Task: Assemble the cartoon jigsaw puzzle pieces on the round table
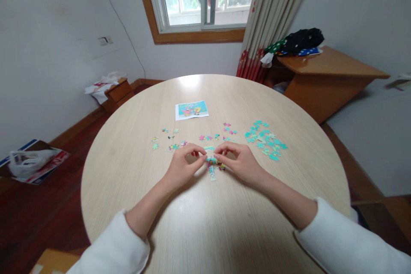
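On the round wooden table (208,227), my left hand (183,166) and my right hand (239,162) meet over a small joined cluster of jigsaw pieces (212,166). Both hands have their fingers curled in a pinch, fingertips pressing on the cluster's pieces from either side. A pile of teal pieces (266,139) lies to the right of my right hand. Scattered small pieces (169,139) lie to the left and a short row of pink and teal pieces (218,135) lies just beyond my fingers. A colourful reference picture (192,110) lies flat farther back.
A wooden desk (324,72) with dark clothing on it stands at the back right beside a curtain (272,17). A small wooden cabinet (117,92) with papers stands at the left wall. A plastic bag on a box (30,162) lies on the floor.
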`<action>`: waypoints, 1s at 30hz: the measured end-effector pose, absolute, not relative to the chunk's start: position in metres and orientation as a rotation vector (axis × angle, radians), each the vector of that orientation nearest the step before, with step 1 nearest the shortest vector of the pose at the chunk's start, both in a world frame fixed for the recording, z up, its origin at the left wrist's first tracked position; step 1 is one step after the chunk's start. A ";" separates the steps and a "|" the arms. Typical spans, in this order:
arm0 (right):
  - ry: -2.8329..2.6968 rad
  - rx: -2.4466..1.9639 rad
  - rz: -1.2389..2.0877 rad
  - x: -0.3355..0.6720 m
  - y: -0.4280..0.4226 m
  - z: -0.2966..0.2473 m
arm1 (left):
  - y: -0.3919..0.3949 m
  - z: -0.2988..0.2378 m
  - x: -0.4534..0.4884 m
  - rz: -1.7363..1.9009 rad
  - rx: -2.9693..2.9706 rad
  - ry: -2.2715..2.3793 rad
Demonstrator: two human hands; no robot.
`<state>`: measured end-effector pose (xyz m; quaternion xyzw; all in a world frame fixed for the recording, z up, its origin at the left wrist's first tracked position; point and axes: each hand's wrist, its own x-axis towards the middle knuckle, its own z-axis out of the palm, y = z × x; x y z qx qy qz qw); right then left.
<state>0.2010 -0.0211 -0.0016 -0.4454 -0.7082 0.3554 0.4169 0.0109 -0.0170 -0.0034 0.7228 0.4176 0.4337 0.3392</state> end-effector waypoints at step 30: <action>-1.792 -1.103 0.894 0.200 -0.025 0.001 | -0.016 -0.004 0.012 1.053 1.877 1.078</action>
